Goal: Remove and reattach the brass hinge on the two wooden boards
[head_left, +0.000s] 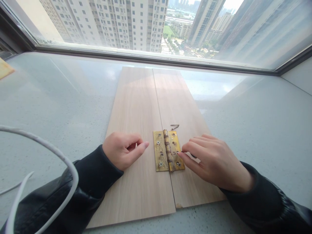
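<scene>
A worn brass hinge (159, 151) lies across the seam between a left wooden board (133, 107) and a right wooden board (172, 94). Screw heads show in several of its holes. My right hand (212, 159) is at the hinge's right leaf, thumb and forefinger pinched over a hole near its right edge; whatever they hold is too small to name. My left hand (125, 149) rests curled over the left board, a little left of the hinge, and what its fingers may hold is hidden. Thin loose screws (175, 126) lie just above the hinge on the right board.
The boards lie on a pale speckled sill (263, 130) below a large window frame (156, 61). A white cable (58, 154) loops over my left sleeve at the lower left. A yellowish object (5, 69) is cut off at the left edge.
</scene>
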The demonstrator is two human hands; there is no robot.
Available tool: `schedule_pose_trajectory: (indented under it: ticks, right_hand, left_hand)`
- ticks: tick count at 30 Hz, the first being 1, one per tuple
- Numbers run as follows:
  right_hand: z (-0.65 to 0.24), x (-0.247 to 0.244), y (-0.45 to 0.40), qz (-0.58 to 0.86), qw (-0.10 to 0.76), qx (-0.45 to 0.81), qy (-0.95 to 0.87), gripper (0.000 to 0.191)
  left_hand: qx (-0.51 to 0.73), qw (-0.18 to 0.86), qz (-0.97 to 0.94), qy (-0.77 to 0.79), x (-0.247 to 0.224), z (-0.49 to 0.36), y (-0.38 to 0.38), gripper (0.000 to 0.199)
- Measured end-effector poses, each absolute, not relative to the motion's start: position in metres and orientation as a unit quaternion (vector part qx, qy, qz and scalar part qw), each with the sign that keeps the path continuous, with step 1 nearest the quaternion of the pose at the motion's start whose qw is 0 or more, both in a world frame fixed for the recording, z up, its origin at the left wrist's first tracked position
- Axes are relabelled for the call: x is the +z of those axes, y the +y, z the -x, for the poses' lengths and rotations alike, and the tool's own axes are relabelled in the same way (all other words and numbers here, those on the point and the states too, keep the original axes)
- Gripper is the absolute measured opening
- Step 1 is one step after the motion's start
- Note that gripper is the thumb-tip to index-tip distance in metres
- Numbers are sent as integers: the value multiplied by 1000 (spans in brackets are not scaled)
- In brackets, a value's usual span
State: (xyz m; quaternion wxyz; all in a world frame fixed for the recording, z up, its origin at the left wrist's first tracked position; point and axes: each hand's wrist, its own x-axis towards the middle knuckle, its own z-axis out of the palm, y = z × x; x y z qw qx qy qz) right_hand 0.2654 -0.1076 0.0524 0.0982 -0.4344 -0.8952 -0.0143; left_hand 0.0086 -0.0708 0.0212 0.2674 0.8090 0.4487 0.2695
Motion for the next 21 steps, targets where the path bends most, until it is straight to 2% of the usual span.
schedule_pose_trajectory:
  ticks: [6, 10, 15, 21]
  right_hand:
    - [-267, 56, -108, 417, 182, 36, -890, 12]
    - [-278, 55, -100, 522, 240, 93, -813, 13]
    - [-289, 51, -81, 625, 275, 120, -720, 18]
    - [-277, 51, -60, 595, 256, 129, -751, 20]
  left_hand:
    - [273, 265, -808, 450, 20, -9, -71, 34]
    - [272, 263, -809, 450, 20, -9, -71, 34]
    - [265, 265, -810, 451, 20, -8, -71, 33]
    - [266, 263, -812, 449, 19, -8, -71, 34]
